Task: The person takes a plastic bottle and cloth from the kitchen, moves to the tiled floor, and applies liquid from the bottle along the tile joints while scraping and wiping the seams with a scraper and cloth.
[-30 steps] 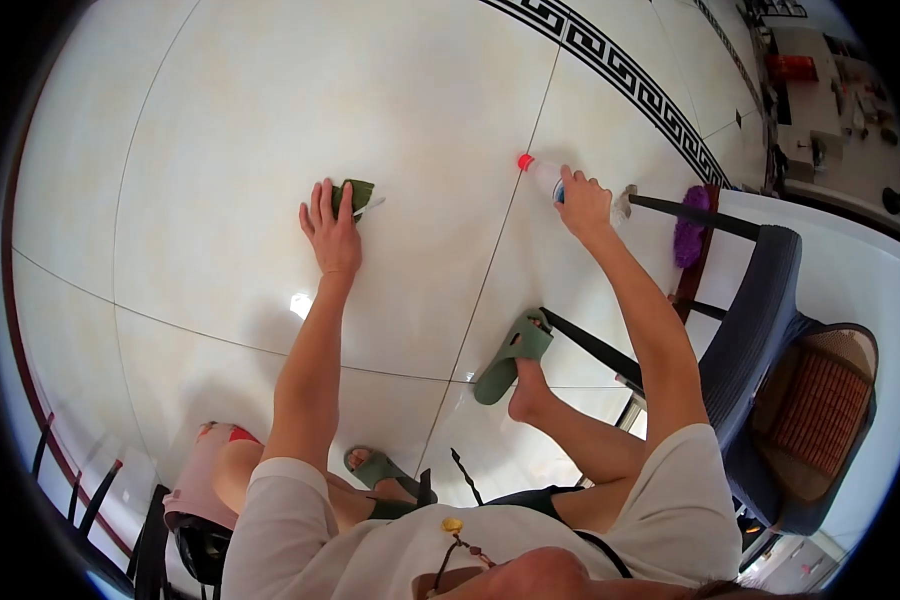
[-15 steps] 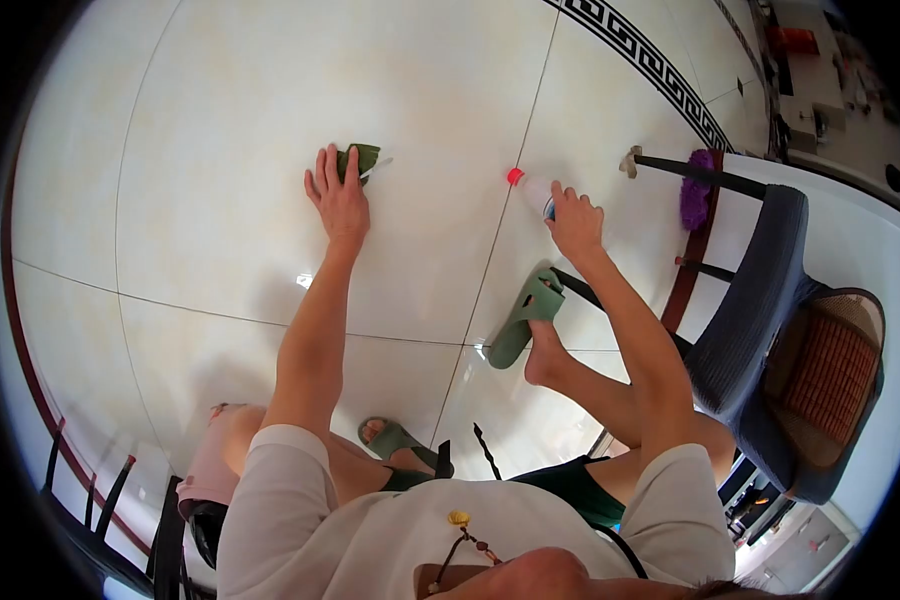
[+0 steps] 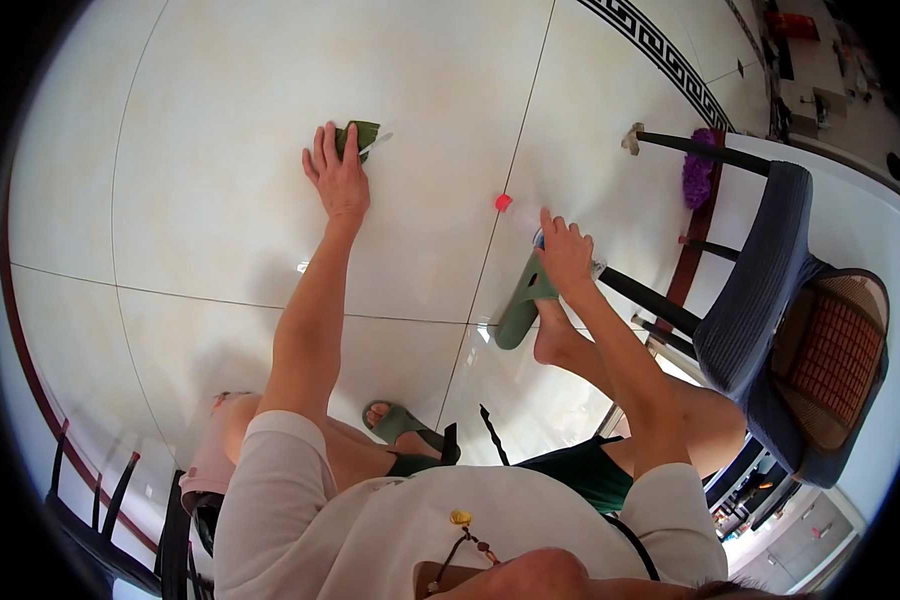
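Observation:
My left hand (image 3: pixel 340 180) is at the upper middle of the head view, its fingers over a dark green folded piece (image 3: pixel 363 135) that could be a leaf or a cloth. A thin whitish strip (image 3: pixel 376 143) sticks out beside it. The thumb is hidden. Farther right, my right hand (image 3: pixel 567 255) is wrapped around a clear plastic bottle (image 3: pixel 526 217) with a red cap (image 3: pixel 503 203). The cap points up and left, and a bit of blue label shows by the fingers. Most of the bottle is covered by the hand.
A green slipper (image 3: pixel 517 310) on my foot lies just below the bottle. To the right stands a chair with a dark cushion (image 3: pixel 760 290) and black legs; a purple fluffy thing (image 3: pixel 699 172) is behind it. A pink object (image 3: pixel 206 462) stands at lower left. The floor is pale tile (image 3: pixel 220 200).
My right hand has drawn the bottle closer to my body, near the slipper, and its cap has shifted down and left. The left hand stays at the green piece. The view has shifted slightly.

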The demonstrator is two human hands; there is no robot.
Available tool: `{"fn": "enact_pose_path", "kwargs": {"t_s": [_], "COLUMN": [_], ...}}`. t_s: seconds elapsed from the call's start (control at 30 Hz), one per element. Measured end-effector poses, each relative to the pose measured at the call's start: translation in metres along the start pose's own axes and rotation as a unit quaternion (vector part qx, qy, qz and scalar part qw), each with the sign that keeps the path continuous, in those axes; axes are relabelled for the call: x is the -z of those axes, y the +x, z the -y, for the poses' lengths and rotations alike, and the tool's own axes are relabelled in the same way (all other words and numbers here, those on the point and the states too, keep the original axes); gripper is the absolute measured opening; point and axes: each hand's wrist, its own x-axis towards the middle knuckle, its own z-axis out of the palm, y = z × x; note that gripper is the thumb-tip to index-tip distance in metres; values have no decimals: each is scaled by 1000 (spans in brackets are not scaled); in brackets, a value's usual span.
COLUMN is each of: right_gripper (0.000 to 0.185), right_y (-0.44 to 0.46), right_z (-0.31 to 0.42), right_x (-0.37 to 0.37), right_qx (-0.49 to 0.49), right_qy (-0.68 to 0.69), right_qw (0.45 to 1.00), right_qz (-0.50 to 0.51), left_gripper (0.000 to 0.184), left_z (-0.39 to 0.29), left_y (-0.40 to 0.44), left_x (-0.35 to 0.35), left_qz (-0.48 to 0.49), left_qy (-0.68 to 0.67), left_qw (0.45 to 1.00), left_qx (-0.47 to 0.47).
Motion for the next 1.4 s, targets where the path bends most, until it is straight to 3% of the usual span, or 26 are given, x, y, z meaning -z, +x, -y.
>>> {"fn": "enact_pose_path", "kwargs": {"t_s": [0.2,0.63,0.93,1.03,1.07,1.13,1.17,1.27,1.33,1.4], "right_gripper": [65,71,75,76,77,78,79,84,84,80], "right_y": [-41,-134,-183,-193,-191,-186,-180,-146,-117,-92], "right_z": [14,47,69,74,75,79,79,92,110,133], "right_x": [-15,-52,-67,-62,-54,-50,-52,-16,28,85], "right_qx": [8,14,31,25,14,20,33,61,66,109], "right_qy": [33,85,75,98,118,184,226,322,368,385], "right_qw": [999,993,989,987,985,977,971,944,926,916], "right_qz": [15,84,127,121,128,105,74,42,53,18], "left_gripper": [48,45,36,30,27,28,30,28,32,38], "left_z": [1,-1,12,37,57,80,96,143,208,271], "left_y": [1,0,-1,8,12,25,42,54,31,-17], "left_x": [-4,3,-5,-15,-13,8,27,99,133,154], "left_qz": [-4,7,-65,-12,19,122,216,129,-2,-127], "left_qy": [7,-5,-99,-231,-266,-356,-394,-445,-277,-87], "left_qw": [1000,1000,992,973,961,925,893,863,937,955], "left_qx": [0,6,-38,-26,-77,-55,35,199,210,253]}}
